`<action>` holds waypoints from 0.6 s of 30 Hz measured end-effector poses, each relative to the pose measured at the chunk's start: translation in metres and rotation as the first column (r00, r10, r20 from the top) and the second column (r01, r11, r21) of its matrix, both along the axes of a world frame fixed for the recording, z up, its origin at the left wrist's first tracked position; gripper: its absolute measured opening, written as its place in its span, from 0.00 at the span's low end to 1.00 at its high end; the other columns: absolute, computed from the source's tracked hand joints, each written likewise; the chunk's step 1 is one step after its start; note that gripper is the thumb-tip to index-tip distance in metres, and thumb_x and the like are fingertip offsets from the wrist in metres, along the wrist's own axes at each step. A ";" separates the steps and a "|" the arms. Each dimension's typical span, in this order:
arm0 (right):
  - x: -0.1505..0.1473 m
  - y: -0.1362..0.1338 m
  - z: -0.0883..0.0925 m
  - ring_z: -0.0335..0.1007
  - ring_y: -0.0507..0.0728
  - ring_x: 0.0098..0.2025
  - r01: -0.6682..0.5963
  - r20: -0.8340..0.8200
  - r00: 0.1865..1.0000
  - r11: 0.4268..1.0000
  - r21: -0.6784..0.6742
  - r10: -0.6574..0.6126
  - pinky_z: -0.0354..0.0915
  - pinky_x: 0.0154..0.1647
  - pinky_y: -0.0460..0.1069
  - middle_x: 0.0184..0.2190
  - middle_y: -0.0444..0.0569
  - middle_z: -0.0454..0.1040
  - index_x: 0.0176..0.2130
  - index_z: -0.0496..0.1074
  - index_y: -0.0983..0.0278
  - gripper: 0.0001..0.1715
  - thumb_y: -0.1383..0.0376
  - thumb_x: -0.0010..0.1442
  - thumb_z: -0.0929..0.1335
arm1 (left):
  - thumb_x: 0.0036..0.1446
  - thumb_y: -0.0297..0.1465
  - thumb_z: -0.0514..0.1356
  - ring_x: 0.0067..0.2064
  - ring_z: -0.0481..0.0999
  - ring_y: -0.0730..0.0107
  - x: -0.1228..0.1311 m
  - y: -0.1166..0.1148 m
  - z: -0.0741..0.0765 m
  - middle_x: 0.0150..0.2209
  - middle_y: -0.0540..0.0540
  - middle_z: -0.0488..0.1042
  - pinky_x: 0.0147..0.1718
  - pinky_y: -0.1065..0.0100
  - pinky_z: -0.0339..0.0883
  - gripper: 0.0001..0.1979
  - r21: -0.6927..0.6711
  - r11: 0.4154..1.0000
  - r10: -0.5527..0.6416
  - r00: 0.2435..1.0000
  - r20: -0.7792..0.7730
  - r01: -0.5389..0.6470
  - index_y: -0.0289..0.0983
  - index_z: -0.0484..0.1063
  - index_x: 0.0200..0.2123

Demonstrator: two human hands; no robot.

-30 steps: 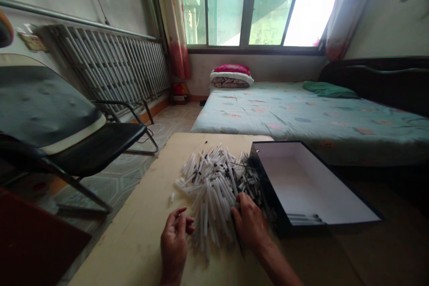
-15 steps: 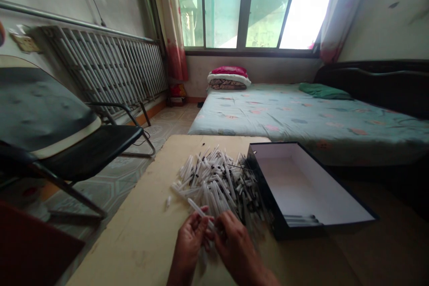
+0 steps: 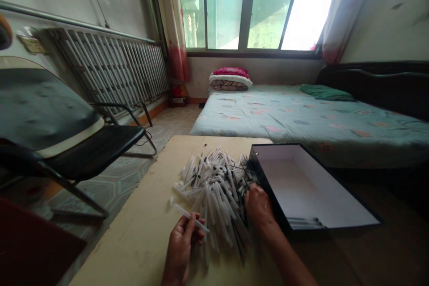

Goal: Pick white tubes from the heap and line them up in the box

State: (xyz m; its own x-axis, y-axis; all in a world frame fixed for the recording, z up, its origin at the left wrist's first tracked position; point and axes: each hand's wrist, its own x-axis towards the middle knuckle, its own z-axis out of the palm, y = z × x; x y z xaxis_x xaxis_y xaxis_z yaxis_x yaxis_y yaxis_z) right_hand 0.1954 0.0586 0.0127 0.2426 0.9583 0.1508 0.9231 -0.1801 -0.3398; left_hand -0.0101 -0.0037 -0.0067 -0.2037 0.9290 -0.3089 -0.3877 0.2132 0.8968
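A heap of thin white tubes with dark tips (image 3: 216, 185) lies on a pale wooden table (image 3: 144, 241). My left hand (image 3: 182, 243) is closed round one white tube (image 3: 191, 218), held just above the table at the heap's near left edge. My right hand (image 3: 259, 208) rests on the right side of the heap, beside the wall of an open box (image 3: 315, 187). Its fingers dip into the tubes and are partly hidden. The box is dark outside and white inside, and a few tubes (image 3: 306, 222) lie at its near end.
A black chair (image 3: 67, 143) stands to the left of the table. A radiator (image 3: 110, 67) runs along the left wall. A bed with a green patterned sheet (image 3: 301, 120) lies beyond the table under a window (image 3: 248, 6).
Both hands were together at the near edge of the heap half a second ago. My right hand has moved right onto the heap, while my left hand keeps one tube.
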 end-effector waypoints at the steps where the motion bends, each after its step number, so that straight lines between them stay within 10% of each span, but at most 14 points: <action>1: -0.001 0.001 0.000 0.75 0.60 0.28 0.004 0.005 1.000 1.000 -0.011 -0.004 0.57 0.23 0.47 0.27 0.59 0.76 0.30 0.70 0.69 0.10 0.77 0.56 0.62 | 0.45 0.41 0.65 0.21 0.68 0.78 0.000 0.000 -0.001 0.25 0.48 0.76 0.19 0.76 0.62 0.16 0.001 1.000 0.001 1.000 0.009 -0.001 0.33 0.71 0.31; 7: -0.003 -0.008 0.015 0.74 0.58 0.31 -0.034 0.015 0.999 0.999 0.021 0.033 0.59 0.28 0.46 0.30 0.54 0.74 0.32 0.69 0.66 0.09 0.74 0.58 0.61 | 0.43 0.38 0.67 0.20 0.70 0.78 0.000 -0.001 -0.001 0.25 0.47 0.77 0.18 0.77 0.63 0.16 -0.037 0.998 0.045 0.995 0.084 -0.042 0.33 0.71 0.31; 11: -0.013 -0.042 0.026 0.70 0.54 0.36 -0.266 -0.100 0.952 0.942 0.203 0.290 0.60 0.35 0.45 0.35 0.49 0.71 0.32 0.66 0.62 0.09 0.67 0.62 0.60 | 0.47 0.32 0.65 0.21 0.72 0.78 -0.002 0.000 0.003 0.26 0.47 0.77 0.19 0.77 0.65 0.10 -0.092 0.993 0.091 0.975 0.201 -0.074 0.33 0.71 0.32; 18: -0.041 -0.099 0.000 0.68 0.51 0.27 -0.472 -0.292 0.783 0.831 0.295 0.549 0.56 0.28 0.43 0.24 0.44 0.69 0.30 0.66 0.62 0.13 0.65 0.64 0.58 | 0.54 0.23 0.58 0.20 0.72 0.78 -0.003 0.004 0.011 0.25 0.46 0.77 0.18 0.78 0.67 0.03 -0.167 0.977 0.187 0.906 0.379 -0.131 0.32 0.72 0.31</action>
State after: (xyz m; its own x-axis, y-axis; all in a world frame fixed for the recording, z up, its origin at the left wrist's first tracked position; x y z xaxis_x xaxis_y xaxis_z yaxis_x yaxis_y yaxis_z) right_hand 0.1542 -0.0401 0.0127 -0.2017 0.9151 0.3491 0.6701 0.3889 -0.6323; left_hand -0.0129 0.0006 0.0045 -0.1825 0.8384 -0.5136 -0.7398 0.2270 0.6334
